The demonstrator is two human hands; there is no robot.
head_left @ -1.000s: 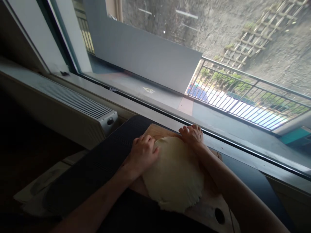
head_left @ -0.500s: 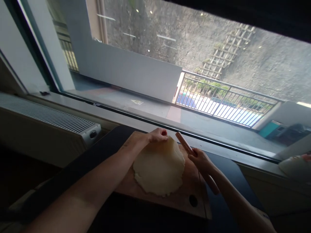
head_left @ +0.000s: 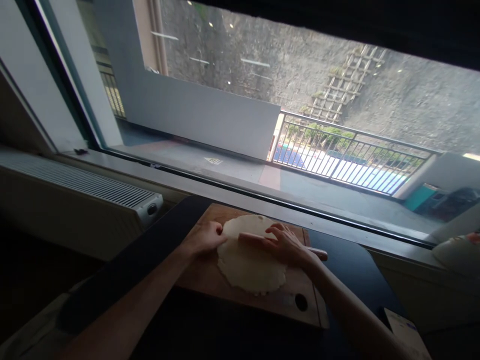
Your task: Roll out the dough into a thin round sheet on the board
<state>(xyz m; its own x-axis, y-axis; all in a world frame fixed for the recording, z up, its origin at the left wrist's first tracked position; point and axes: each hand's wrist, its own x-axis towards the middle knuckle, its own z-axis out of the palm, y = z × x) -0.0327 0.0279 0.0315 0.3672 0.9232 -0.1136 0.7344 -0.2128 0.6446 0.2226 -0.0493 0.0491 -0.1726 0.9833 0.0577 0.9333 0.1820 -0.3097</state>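
Note:
A thin, pale sheet of dough [head_left: 247, 272] with ragged edges lies flat on a wooden cutting board [head_left: 270, 304]. My left hand [head_left: 207, 237] is at the dough's left edge, fingers curled in and thumb against it, pinching the rim. Over the upper part of the dough lies a wooden rolling pin [head_left: 249, 239], running from the middle out past the board's right side. My right hand [head_left: 285, 244] rests over the pin and holds it, its fingers partly bent; the palm hides the pin's middle.
The board stands on a dark table [head_left: 347, 267] against a windowsill [head_left: 232, 191]. To the left is a white radiator [head_left: 112, 192]. A flat, pale box-like object [head_left: 403, 327] lies at the table's lower right. A whitish rounded object [head_left: 455, 257] sits at the sill's right end.
My right hand has swung the rolling pin left onto the dough, from the board's right side. My left hand has come down from the top edge to the left edge, and the lifted rim now lies flat.

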